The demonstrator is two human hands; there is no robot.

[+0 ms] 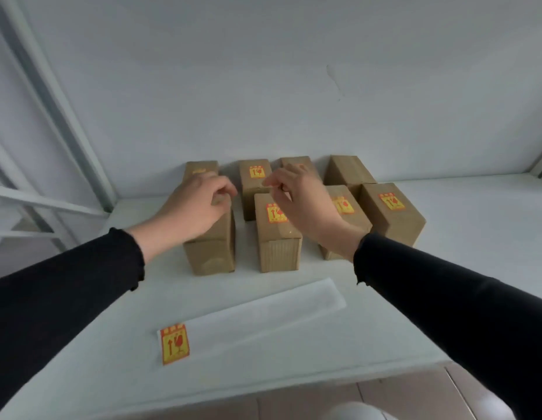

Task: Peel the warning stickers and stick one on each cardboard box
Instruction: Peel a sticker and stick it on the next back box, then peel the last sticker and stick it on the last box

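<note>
Hands (pixel 200 204) over boxes (pixel 277 231) — backing strip (pixel 263 316) nearer

The cardboard boxes (pixel 278 234) were matt brown, one near end showing ribbed corrugation. The backing strip (pixel 263 316) looked like smooth, faintly glossy white paper. The table (pixel 445 268) was matt white; sleeves (pixel 66 286) were black knit cloth.

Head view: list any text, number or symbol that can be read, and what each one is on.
No words or numbers are readable.
Yellow-and-red warning sticker on the white backing strip: red up arrow and broken wine-glass symbol; its top line of characters is blurred.
Same stickers on the brown cardboard boxes, such as the front middle box: the same symbols, text too small.
</note>
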